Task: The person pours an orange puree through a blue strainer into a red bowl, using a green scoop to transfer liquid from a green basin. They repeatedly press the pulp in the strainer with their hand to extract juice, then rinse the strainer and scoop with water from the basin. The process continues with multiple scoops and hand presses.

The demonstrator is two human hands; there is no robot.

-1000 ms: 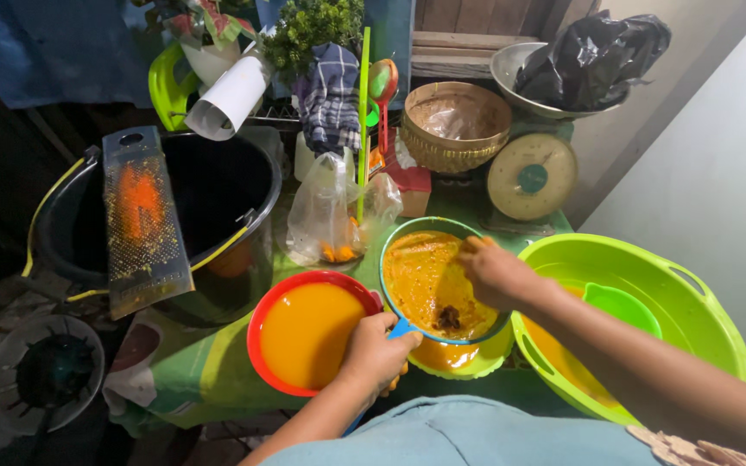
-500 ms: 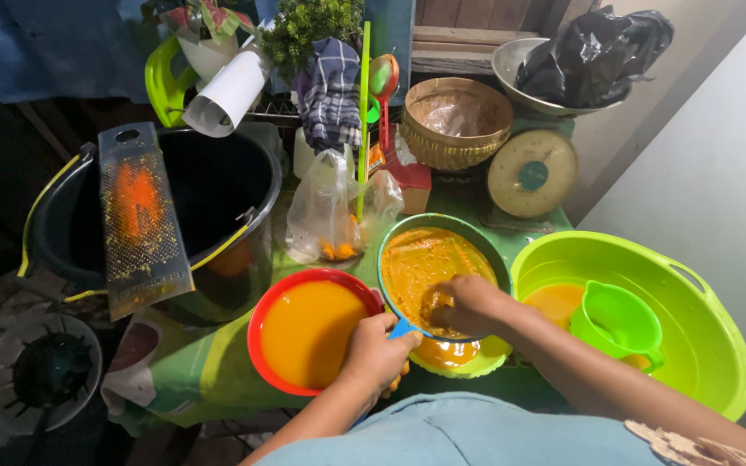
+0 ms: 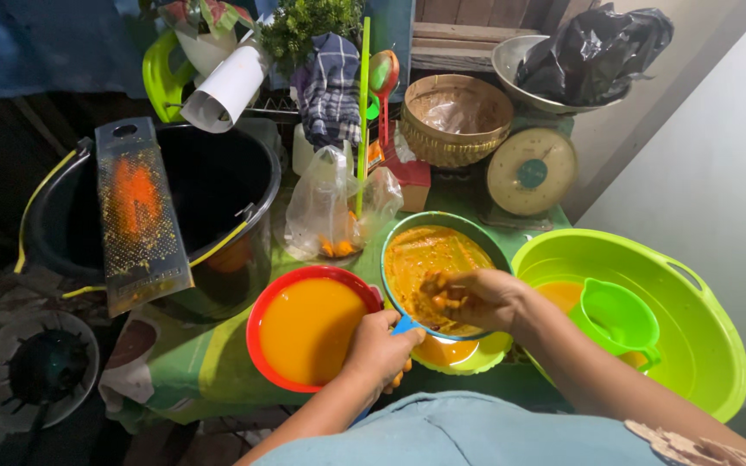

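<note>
Right hand (image 3: 477,298) digs into the strainer (image 3: 442,272), fingers curled around orange pulp; left hand (image 3: 382,349) clamps its blue handle. Red bowl (image 3: 308,328) already full of juice, pulp remaining to squeeze.

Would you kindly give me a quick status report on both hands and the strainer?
Left hand gripping strainer handle. Right hand pressing orange pulp inside strainer, over small bowl. Red bowl of orange liquid alongside.
</note>
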